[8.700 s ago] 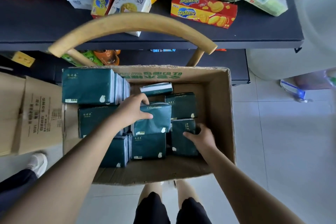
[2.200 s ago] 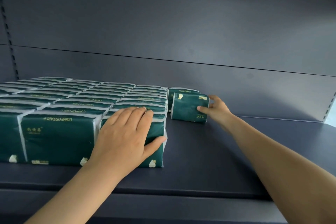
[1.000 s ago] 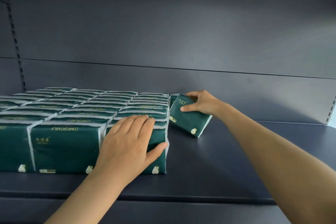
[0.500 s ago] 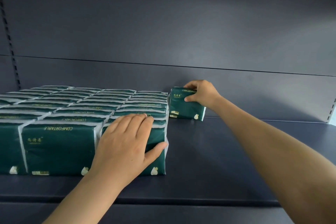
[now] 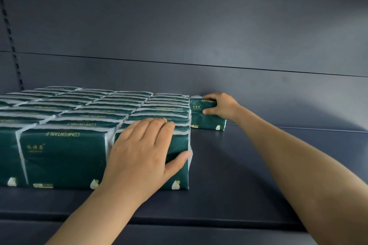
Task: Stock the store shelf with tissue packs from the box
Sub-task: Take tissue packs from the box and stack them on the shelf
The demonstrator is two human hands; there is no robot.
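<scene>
While the fingers (image 5: 211, 96) of my right hand (image 5: 221, 106) curl over the far top edge of the pack (image 5: 206, 118) and the thumb presses its near face, the pack stands upright on the shelf (image 5: 239, 175). One second ago it was tilted, with one end raised. It now sits at the far right end of the block of packs (image 5: 65, 155), touching the last column and close to the back wall (image 5: 199, 26).

Judgement: this placement is nearly complete. Release is the remaining step, and a new column on the right has been started.

My left hand (image 5: 143, 151) lies flat on the corner pack (image 5: 180, 143) at the near right of the block. Its fingers are straight over the top edge, the thumb is spread on the near face, and it grips nothing. It has not moved.

Not visible: the box. The left end of the block is cut off. A pale edge shows just behind the held pack; I cannot tell whether it belongs to a second pack. My palm hides the pack's upper right corner.
</scene>
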